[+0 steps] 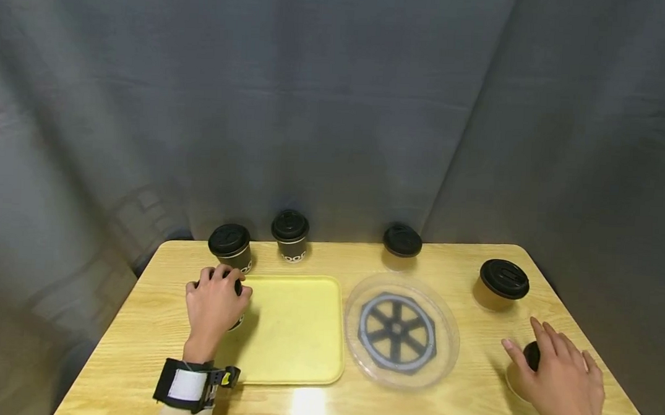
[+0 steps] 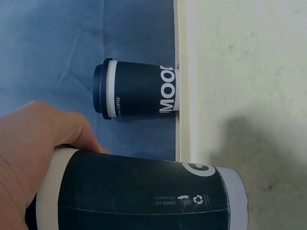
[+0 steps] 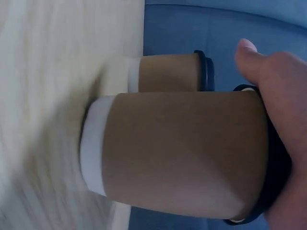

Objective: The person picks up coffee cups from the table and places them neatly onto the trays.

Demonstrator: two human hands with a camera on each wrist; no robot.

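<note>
Left hand curled over the lid of a black cup, gripping it from above; the cup stands at the left edge of the yellow tray. Second black cup just behind it on the table.

Right hand fingers draped over the lid of a brown cup at the table's right front, holding it from the top. Another brown cup behind it. Clear round plate lies between tray and right hand.
</note>
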